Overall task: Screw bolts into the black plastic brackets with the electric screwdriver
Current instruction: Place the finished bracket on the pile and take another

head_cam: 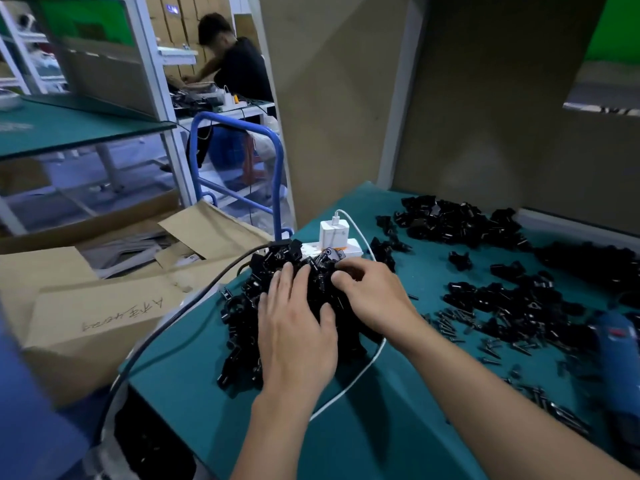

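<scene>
While your left hand (298,327) lies flat on the bracket heap (242,317), your right hand (374,296) curled, grasp unclear, the electric screwdriver (620,368) lies rightward.

Counter (207,393): bracket pile (242,327) at left edge. Power strip (351,250) directly behind pile, charger (330,232) plugged on top. Further bracket heaps (457,223) rear right and mid right. Bolts (498,348) scattered before mid-right heap. Electric screwdriver (620,358) lying far right, beside bolts. Cardboard boxes (97,327) left of counter, lower.
</scene>
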### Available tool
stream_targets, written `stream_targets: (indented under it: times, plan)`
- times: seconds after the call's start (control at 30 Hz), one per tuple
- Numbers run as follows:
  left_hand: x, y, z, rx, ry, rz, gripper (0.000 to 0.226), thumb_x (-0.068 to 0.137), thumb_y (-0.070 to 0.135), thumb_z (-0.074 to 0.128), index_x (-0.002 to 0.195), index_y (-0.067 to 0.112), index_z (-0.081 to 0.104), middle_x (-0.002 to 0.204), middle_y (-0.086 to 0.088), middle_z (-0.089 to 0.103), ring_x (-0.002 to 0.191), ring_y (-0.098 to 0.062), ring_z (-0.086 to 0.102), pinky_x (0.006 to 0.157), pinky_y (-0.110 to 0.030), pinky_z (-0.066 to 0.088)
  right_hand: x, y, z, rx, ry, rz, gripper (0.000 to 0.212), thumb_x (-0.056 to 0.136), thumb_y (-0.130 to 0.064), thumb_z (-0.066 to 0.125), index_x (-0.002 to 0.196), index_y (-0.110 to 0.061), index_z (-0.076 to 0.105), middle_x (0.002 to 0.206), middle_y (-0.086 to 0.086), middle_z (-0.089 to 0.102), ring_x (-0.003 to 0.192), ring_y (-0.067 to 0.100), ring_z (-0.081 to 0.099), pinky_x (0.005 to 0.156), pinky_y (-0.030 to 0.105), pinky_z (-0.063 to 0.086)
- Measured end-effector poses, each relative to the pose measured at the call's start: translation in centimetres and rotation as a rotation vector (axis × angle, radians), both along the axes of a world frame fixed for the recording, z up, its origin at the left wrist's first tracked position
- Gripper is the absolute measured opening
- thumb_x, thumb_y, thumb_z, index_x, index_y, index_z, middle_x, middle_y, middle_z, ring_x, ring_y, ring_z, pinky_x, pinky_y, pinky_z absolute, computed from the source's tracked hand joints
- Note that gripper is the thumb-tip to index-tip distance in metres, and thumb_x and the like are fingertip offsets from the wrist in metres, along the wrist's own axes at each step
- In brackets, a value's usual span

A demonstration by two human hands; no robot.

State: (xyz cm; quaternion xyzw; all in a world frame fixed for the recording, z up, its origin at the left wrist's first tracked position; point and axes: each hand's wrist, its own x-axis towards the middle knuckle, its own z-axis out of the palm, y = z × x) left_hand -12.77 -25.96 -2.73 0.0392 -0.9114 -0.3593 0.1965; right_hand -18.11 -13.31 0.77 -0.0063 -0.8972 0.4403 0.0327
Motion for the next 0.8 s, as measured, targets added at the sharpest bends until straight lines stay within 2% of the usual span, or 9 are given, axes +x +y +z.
stream_targets:
  times: [0.07, 0.17, 0.27, 0.37, 0.4, 0.47, 0.53, 0.7, 0.8]
  plan:
    - [-0.1, 0.7, 0.4, -0.007, 0.012, -0.009, 0.064, 0.1, 0.03, 0.058, 0.16, 0.025, 0.034, 0.171, 0.006, 0.023, 0.158, -0.011, 0.011, 0.129, -0.032, 0.002, 0.1, 1.1, -0.1, 0.023, -0.034, 0.05, 0.028, 0.094, -0.031, 0.064, 0.12, -0.035, 0.073, 0.115, -0.02, 0.071, 0.101, 0.002, 0.062, 0.078, 0.013, 0.041]
    - [0.1, 2.6, 1.5, 0.068, 0.104, 0.04, 0.065, 0.095, 0.02, 0.064, 0.156, 0.019, 0.043, 0.166, 0.003, 0.034, 0.157, -0.013, 0.017, 0.129, -0.03, 0.007, 0.0, 3.5, 0.0, 0.01, -0.032, 0.037, 0.026, 0.092, -0.026, 0.068, 0.113, -0.039, 0.075, 0.102, -0.028, 0.072, 0.098, -0.008, 0.064, 0.075, 0.004, 0.039]
    - [0.7, 5.5, 2.4, 0.062, 0.28, 0.046, 0.063, 0.084, 0.004, 0.067, 0.145, 0.012, 0.055, 0.154, -0.004, 0.052, 0.149, -0.021, 0.033, 0.127, -0.035, 0.022, -0.6, 7.0, -0.1, -0.013, 0.012, -0.113, 0.026, 0.092, -0.019, 0.066, 0.103, -0.04, 0.076, 0.098, -0.027, 0.074, 0.092, -0.008, 0.066, 0.068, 0.006, 0.041]
    - [0.4, 9.5, 2.2, 0.072, 0.374, -0.119, 0.057, 0.079, 0.006, 0.062, 0.135, 0.013, 0.064, 0.144, -0.001, 0.06, 0.142, -0.02, 0.042, 0.122, -0.034, 0.028, -1.8, 11.0, -0.2, 0.184, -0.045, -0.263, 0.033, 0.096, -0.018, 0.062, 0.124, -0.035, 0.069, 0.12, -0.011, 0.073, 0.081, -0.001, 0.066, 0.058, 0.011, 0.044]
    - [0.1, 10.9, 2.0, 0.093, 0.34, -0.189, 0.055, 0.08, 0.007, 0.062, 0.134, 0.015, 0.065, 0.144, 0.001, 0.06, 0.142, -0.018, 0.042, 0.123, -0.032, 0.027, -2.2, 12.5, -0.3, 0.323, -0.104, -0.297, 0.04, 0.095, -0.018, 0.062, 0.133, -0.031, 0.063, 0.125, -0.002, 0.07, 0.086, 0.008, 0.068, 0.06, 0.019, 0.049]
    - [-1.1, 13.7, 1.4, 0.118, 0.183, -0.317, 0.054, 0.086, 0.007, 0.064, 0.139, 0.019, 0.061, 0.149, 0.006, 0.055, 0.145, -0.013, 0.036, 0.126, -0.029, 0.022, -2.7, 15.4, -0.8, 0.611, -0.241, -0.329, 0.057, 0.091, -0.022, 0.063, 0.146, -0.023, 0.049, 0.138, 0.01, 0.06, 0.119, 0.027, 0.059, 0.088, 0.037, 0.053]
    - [-2.8, 15.9, 0.5, 0.101, 0.026, -0.398, 0.056, 0.093, 0.012, 0.06, 0.147, 0.021, 0.052, 0.155, 0.007, 0.046, 0.149, -0.011, 0.027, 0.128, -0.025, 0.015, -2.8, 17.7, -1.0, 0.682, -0.375, -0.354, 0.063, 0.094, -0.028, 0.061, 0.153, -0.021, 0.041, 0.146, 0.01, 0.053, 0.133, 0.032, 0.049, 0.106, 0.041, 0.046]
    - [-7.4, 19.9, -1.8, 0.051, -0.259, -0.469, 0.063, 0.094, 0.011, 0.057, 0.155, 0.022, 0.041, 0.152, 0.004, 0.048, 0.145, -0.016, 0.035, 0.12, -0.031, 0.03, -1.5, 20.3, -1.8, 0.867, -0.303, -0.161, 0.026, 0.091, -0.018, 0.058, 0.113, -0.028, 0.066, 0.109, 0.006, 0.072, 0.101, 0.031, 0.067, 0.079, 0.035, 0.05]
    - [-8.3, 21.8, -2.7, -0.008, -0.272, -0.581, 0.055, 0.091, 0.007, 0.054, 0.14, 0.032, 0.055, 0.137, 0.009, 0.058, 0.126, -0.018, 0.052, 0.103, -0.033, 0.046, -0.2, 21.6, -3.0, 0.79, -0.159, -0.155, 0.024, 0.089, -0.015, 0.058, 0.107, -0.028, 0.069, 0.102, 0.004, 0.073, 0.099, 0.031, 0.066, 0.078, 0.036, 0.047]
